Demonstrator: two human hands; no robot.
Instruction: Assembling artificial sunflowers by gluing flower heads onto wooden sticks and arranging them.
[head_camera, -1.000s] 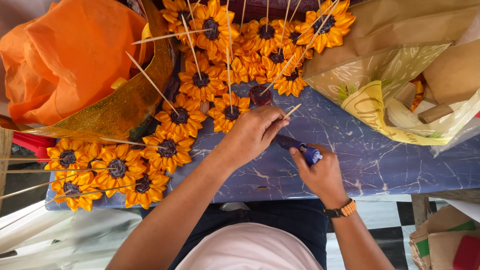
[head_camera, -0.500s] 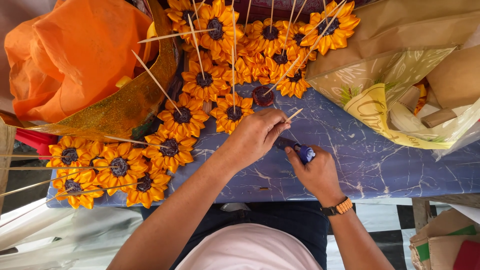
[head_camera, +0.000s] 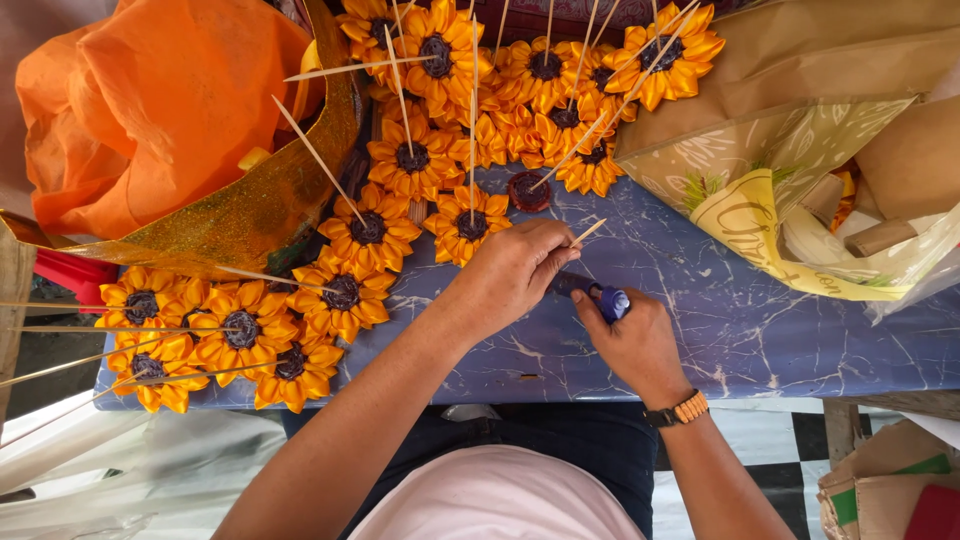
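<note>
My left hand pinches a thin wooden stick whose tip pokes out to the right of my fingers. My right hand grips a small blue tool, its dark end touching the left hand's fingers. Both hands meet over a blue marbled table. Many orange fabric sunflowers on sticks lie in rows just left of and behind my hands. A dark round flower centre sits loose on the table behind my left hand.
An orange plastic bag and a gold glitter sheet lie at the left. A patterned plastic bag with paper rolls fills the right. A cardboard box stands on the checkered floor at lower right.
The hands stay together at the same spot; only small finger shifts around the stick and tool show.
</note>
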